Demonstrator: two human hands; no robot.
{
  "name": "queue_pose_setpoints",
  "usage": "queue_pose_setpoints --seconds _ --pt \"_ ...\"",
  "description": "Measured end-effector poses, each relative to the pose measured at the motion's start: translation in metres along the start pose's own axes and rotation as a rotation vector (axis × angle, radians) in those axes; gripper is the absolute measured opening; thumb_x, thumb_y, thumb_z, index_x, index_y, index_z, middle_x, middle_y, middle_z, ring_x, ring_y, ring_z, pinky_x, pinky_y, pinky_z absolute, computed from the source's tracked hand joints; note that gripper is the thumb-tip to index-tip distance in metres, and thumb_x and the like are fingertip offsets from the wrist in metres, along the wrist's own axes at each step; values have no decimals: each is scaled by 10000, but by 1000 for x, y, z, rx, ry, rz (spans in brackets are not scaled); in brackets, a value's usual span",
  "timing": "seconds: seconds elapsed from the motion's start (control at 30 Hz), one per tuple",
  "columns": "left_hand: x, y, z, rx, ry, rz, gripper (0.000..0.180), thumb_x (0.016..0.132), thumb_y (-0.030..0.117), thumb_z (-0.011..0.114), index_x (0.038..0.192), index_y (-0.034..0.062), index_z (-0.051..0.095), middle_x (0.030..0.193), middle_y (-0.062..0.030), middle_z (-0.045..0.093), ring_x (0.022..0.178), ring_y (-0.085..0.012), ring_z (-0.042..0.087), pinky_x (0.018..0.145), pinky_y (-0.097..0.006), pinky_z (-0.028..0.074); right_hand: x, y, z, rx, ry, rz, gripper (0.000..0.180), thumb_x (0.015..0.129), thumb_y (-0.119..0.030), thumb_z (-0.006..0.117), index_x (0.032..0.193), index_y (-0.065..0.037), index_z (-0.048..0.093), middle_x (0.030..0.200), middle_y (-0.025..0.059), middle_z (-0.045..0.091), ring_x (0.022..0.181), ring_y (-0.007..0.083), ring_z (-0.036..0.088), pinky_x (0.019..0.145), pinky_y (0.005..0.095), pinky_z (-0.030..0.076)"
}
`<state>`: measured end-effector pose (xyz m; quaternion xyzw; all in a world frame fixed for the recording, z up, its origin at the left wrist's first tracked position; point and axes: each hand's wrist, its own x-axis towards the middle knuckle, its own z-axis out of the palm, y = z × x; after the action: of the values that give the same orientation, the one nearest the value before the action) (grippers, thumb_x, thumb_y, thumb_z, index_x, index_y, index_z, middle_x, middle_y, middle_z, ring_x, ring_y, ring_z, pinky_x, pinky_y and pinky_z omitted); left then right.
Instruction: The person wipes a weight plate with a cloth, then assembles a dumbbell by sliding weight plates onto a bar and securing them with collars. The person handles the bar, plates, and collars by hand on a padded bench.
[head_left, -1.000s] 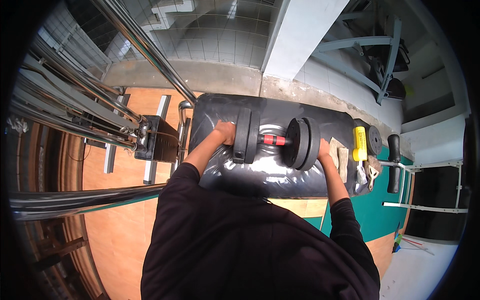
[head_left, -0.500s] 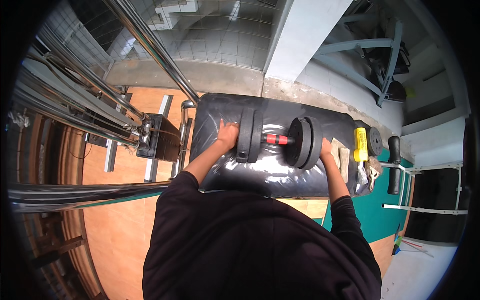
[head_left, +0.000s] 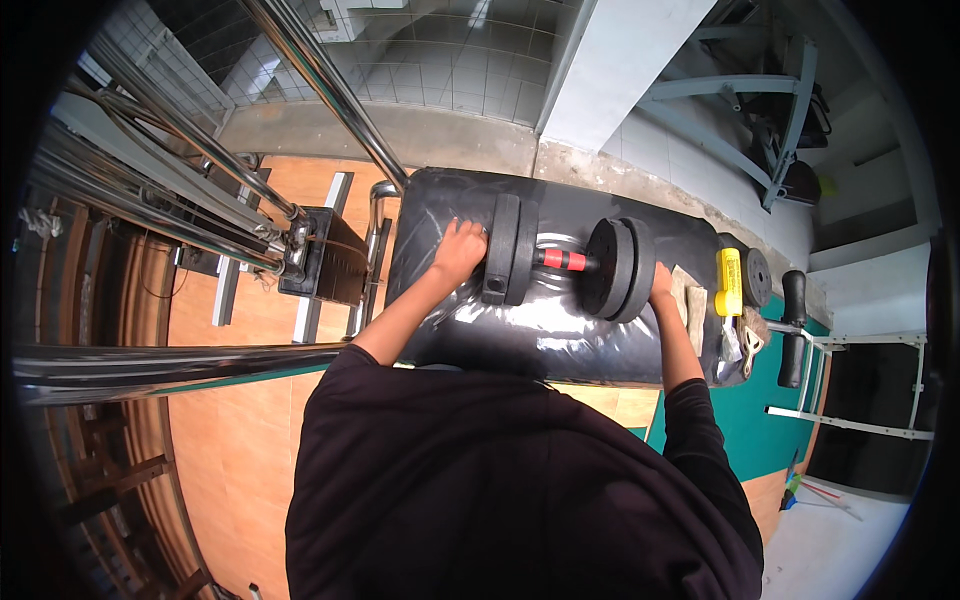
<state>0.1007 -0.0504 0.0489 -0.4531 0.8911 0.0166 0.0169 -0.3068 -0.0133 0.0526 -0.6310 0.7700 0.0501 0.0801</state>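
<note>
A dumbbell (head_left: 563, 259) with a red-and-black grip lies across a padded bench (head_left: 460, 340) covered in shiny black material. Thick dark plates are mounted in pairs at both ends. At the left end, my left hand (head_left: 461, 249) has its fingers curled together against the outer side of the plates; the exact part it grips is hidden. My right hand (head_left: 661, 283) is at the outer face of the right-hand plates, its fingers mostly concealed behind them. Beside that hand lie beige work gloves (head_left: 687, 305) on the bench.
A yellow bottle-like item (head_left: 729, 283), a brush (head_left: 752, 342) and a small weight plate (head_left: 757, 278) are at the bench's right end. Beyond is a black foam roller (head_left: 793, 328). Chrome posts (head_left: 325, 85) and a weight stack (head_left: 330, 255) stand to the left.
My left hand's fingers, one of which pointed outward, are now curled together at the dumbbell's end. The whole view has shifted slightly; the dumbbell stays on the bench.
</note>
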Motion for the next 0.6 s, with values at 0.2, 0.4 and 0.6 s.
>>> queue_pose_setpoints --seconds 0.2,0.4,0.6 --pt "2 -1 1 5 -1 14 324 739 29 602 1060 2 566 1056 -106 541 1068 -246 515 1037 -428 357 7 9 9 -25 37 -26 282 740 -274 579 866 -44 684 911 204 656 897 383 628 790 448 502" --pt "-9 1 -1 13 36 37 310 732 27 609 1038 31 560 1065 -93 524 1092 -237 490 1064 -428 317 3 9 9 18 34 -21 263 740 -264 582 825 -37 683 886 215 654 876 389 629 769 457 500" --pt "-12 -2 20 12 190 69 205 796 63 514 996 47 557 996 -84 512 1056 -227 493 1091 -401 281 0 10 9 25 75 -68 275 747 -278 571 826 -40 683 869 220 651 863 397 625 762 468 497"
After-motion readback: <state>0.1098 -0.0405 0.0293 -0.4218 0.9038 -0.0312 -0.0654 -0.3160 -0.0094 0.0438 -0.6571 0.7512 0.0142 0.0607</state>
